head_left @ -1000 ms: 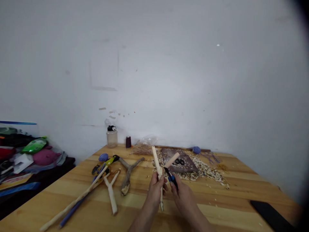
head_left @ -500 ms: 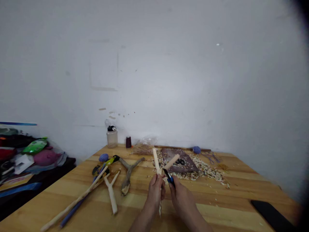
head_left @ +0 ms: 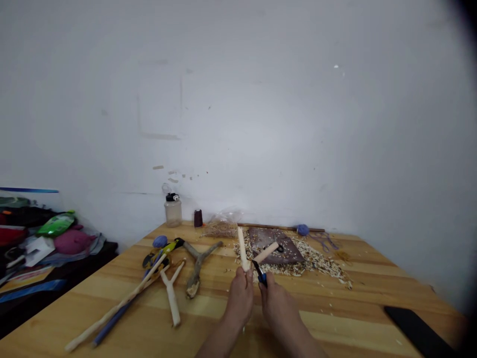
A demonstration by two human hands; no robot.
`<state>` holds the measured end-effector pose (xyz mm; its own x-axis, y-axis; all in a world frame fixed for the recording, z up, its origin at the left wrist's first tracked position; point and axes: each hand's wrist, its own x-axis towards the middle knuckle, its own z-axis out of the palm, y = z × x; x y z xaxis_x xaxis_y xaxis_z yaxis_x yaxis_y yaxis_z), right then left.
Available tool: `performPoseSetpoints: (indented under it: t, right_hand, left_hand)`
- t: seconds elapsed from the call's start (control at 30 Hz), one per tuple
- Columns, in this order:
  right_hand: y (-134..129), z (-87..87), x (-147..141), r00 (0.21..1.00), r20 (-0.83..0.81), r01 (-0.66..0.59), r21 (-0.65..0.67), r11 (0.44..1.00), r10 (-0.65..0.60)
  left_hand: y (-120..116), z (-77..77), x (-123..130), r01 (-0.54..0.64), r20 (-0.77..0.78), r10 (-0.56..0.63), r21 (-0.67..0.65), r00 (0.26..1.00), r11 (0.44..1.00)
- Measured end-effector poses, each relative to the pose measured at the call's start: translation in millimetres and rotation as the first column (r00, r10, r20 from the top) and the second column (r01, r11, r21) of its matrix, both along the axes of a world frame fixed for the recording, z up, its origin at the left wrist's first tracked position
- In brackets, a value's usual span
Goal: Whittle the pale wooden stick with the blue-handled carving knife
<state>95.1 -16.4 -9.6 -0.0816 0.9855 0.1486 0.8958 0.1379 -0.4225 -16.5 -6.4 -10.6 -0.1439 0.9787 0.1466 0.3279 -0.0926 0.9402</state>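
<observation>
My left hand (head_left: 240, 296) is closed round the lower part of a peeled, pale forked stick (head_left: 243, 248), whose two prongs point up and to the right. In my right hand (head_left: 278, 303) is a utility knife (head_left: 260, 273) with a black and blue handle. Its tip lies close to the fork, by the base of the right prong; whether it touches the wood I cannot tell. Behind the prongs a brown sheet (head_left: 290, 257) lies strewn with wood shavings (head_left: 324, 266). The handle loop of scissors (head_left: 280, 248) shows on it, partly hidden by the right prong.
Left of my hands lie a peeled forked stick (head_left: 172, 301), a bark-covered fork (head_left: 199, 263) and a long pale stick (head_left: 112, 315). A bottle (head_left: 173, 213), a thread spool (head_left: 198, 219) and a purple yarn ball (head_left: 303, 229) are along the wall. A black flat object (head_left: 417, 328) lies right.
The forked stick has turned slightly and its right prong has dipped. My left hand has rolled over, showing more of its back. The knife remains near the fork.
</observation>
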Motion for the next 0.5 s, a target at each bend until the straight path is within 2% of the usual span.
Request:
performPoseSetpoints:
  t: [0.1,0.2,0.4,0.5]
  right_hand:
    - [0,-1.1,0,1.0,-0.016,-0.006,-0.01,1.0,0.006]
    - [1,-3.6,1,0.998,-0.055,-0.011,-0.013,1.0,0.011]
    - [10,-7.1,6,0.972,-0.23,-0.042,-0.016,0.999,0.038]
    - [12,-3.7,10,0.936,-0.347,-0.072,-0.003,0.997,0.066]
  left_hand:
    - [-1,3.1,-1,-0.005,-0.233,0.016,0.046,0.972,0.999]
    - [0,2.4,-2,-0.008,-0.356,0.017,0.027,0.934,1.0]
    - [-1,2.5,-1,-0.022,-0.464,0.014,-0.01,0.886,1.0]
    - [-2,3.6,-1,-0.026,-0.454,0.036,0.028,0.89,0.999]
